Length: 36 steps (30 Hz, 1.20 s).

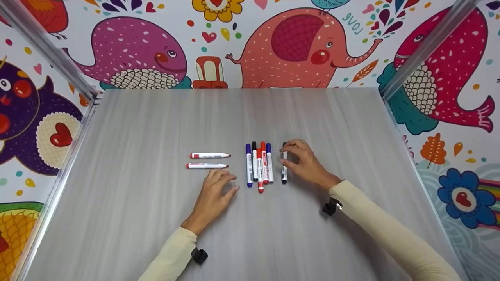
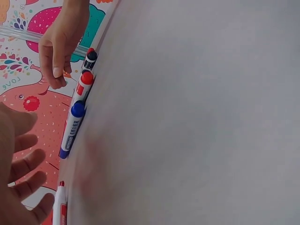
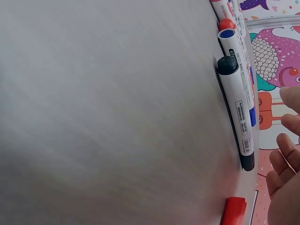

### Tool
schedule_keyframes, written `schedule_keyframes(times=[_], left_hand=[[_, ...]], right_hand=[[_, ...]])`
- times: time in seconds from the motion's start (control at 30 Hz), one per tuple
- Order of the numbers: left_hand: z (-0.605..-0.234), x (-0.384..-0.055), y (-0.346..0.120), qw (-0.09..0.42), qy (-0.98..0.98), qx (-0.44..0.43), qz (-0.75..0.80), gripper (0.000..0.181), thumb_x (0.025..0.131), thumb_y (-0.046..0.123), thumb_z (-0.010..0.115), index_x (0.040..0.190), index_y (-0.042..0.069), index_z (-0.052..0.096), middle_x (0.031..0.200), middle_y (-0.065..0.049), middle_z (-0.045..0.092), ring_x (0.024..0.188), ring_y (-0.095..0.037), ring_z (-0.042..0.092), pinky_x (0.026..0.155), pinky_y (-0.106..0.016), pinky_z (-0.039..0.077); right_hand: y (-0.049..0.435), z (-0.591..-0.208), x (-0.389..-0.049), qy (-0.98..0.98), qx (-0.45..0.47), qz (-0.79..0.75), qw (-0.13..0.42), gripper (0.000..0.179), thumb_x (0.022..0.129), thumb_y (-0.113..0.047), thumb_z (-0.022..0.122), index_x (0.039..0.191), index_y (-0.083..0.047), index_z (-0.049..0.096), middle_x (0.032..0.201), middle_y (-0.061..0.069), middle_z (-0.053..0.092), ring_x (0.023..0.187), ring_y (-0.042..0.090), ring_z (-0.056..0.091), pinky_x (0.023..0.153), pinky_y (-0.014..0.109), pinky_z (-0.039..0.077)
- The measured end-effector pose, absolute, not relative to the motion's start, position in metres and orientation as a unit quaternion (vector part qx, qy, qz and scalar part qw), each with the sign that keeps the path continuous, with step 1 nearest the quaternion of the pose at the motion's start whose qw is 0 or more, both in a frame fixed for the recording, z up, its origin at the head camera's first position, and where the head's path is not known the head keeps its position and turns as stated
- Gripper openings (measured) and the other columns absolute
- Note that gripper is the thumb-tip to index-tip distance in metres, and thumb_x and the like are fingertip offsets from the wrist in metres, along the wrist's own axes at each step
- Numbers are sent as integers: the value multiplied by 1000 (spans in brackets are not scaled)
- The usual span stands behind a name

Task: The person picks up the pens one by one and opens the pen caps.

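Observation:
My right hand point(image 1: 306, 162) hovers over a black-capped whiteboard marker point(image 1: 284, 171), its fingers loosely bent. In the right wrist view, a gap shows between those fingers and the black marker point(image 3: 236, 108). A red object like a marker cap point(image 3: 234, 211) lies near it, hidden under this hand in the head view. Left of the black marker, several blue, black and red markers point(image 1: 259, 168) lie side by side. My left hand point(image 1: 213, 195) has its fingers spread, just below two uncapped red markers, an upper one point(image 1: 211, 155) and a lower one point(image 1: 207, 166), tips pointing right.
The markers lie on a grey wood-grain table point(image 1: 129, 218). Walls printed with cartoon animals point(image 1: 297, 50) stand along its back and sides. Metal posts point(image 1: 425, 54) rise at the back corners. Each sleeve carries a small black wrist camera point(image 1: 200, 256).

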<state>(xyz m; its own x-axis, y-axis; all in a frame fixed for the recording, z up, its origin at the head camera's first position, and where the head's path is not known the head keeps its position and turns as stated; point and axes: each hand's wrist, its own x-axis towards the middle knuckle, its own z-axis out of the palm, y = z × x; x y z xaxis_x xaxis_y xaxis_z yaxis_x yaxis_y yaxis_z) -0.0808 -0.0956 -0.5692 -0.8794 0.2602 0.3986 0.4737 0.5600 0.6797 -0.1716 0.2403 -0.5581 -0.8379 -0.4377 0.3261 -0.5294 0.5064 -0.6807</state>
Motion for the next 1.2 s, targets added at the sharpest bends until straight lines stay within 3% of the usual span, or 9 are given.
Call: schedule_keyframes(times=[0.23,0.63,0.93,1.2], left_hand=[[-571,-73,-90,115,-878,-187,-426,26,95,8,87,119,2,80,115,-4,69,116,-23,59,100,-43,52],[-576,-68,-85,124,-877,-165,-434,28,93,7,88,120,2,80,116,-3,69,116,-22,60,101,-42,52],[-578,-71,-79,116,-877,-158,-440,34,93,7,89,124,2,78,126,-5,67,128,-24,57,110,-43,48],[-582,-75,-72,95,-875,-158,-448,39,94,9,88,130,2,76,131,-5,66,134,-25,54,115,-44,46]], right_hand=[[234,-554,-181,-867,278,413,31,36,97,-11,86,129,3,76,133,15,64,129,35,54,110,50,44],[217,-562,-188,-865,295,405,19,37,98,-15,86,130,2,75,137,17,61,130,36,50,110,52,41],[200,-561,-190,-875,285,392,-12,42,100,-20,84,137,-5,73,144,13,58,138,33,47,117,56,40],[190,-563,-197,-872,313,376,-1,45,100,-23,84,138,-2,72,144,16,59,139,36,47,117,58,35]])
